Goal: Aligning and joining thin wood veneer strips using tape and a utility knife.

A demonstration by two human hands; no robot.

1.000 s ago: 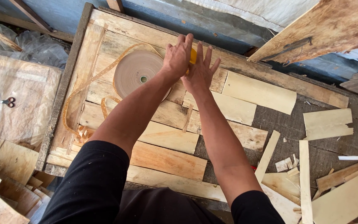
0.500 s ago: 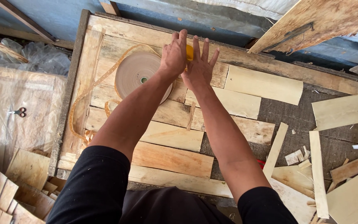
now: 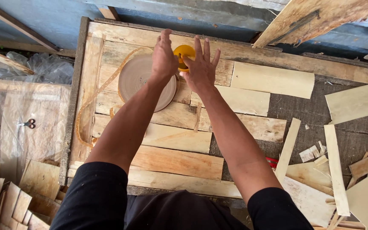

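Both of my arms reach out over a wooden work table point(image 3: 107, 38) covered with thin veneer boards. My left hand point(image 3: 163, 54) and my right hand point(image 3: 201, 68) close in from either side on a small round yellow object point(image 3: 183, 53); the right hand's fingers are spread and its thumb touches the object. Just left of the hands lies a large flat roll of brown tape point(image 3: 138, 81). A loose strand of that tape point(image 3: 91, 102) loops down the table's left side. How firmly the yellow object is gripped is hidden by the hands.
Pale veneer strips point(image 3: 272, 79) lie across the table and on the dark surface to the right point(image 3: 354, 102). Scissors point(image 3: 29, 124) rest on a plastic-covered board at left. Stacked wood offcuts point(image 3: 9, 200) sit at the lower left, scraps point(image 3: 316, 153) at right.
My hands have stayed together at the yellow object while the view shifted slightly. The right hand's fingers are spread wider, and more of the yellow object shows between the hands.
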